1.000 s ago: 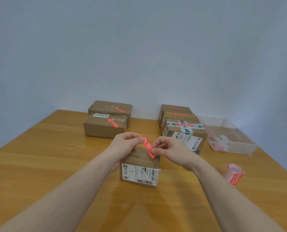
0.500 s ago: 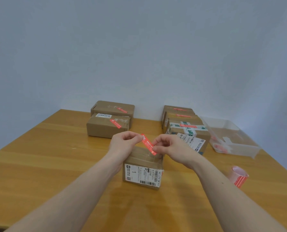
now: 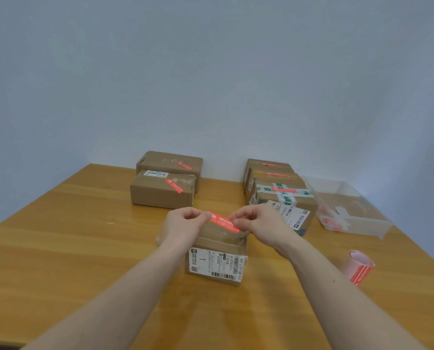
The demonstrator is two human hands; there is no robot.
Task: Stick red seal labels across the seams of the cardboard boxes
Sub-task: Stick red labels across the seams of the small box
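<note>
Two boxes (image 3: 164, 190) stand at the far left of the table (image 3: 59, 236), each already bearing a red label on top. We judge these finished.

Moving right to the centre, the left hand (image 3: 183, 227) pinches the left end of a red seal label (image 3: 223, 221) between thumb and forefinger. The label lies stretched over the top of the near box (image 3: 217, 251), slanting down toward the right across the brown tape seam. We cannot tell whether its underside already touches the cardboard. The right hand (image 3: 257, 223) pinches the other end, fingertips closed on it.

Our assessment of handling: the label is thin, light and limp, with an adhesive underside. It will likely curl or stick to itself if slack, so it is best held by its two extreme ends and kept taut, as is the case here. The box appears light and stiff enough to take downward finger pressure; the glossy tape may grip less well than bare cardboard, so firm smoothing is advised.

Further right, three stacked boxes (image 3: 278, 190) carry red labels. Beyond them sits a clear plastic bin (image 3: 357, 215). At the near right edge lies a curled label roll (image 3: 360, 267), apart from both hands.
</note>
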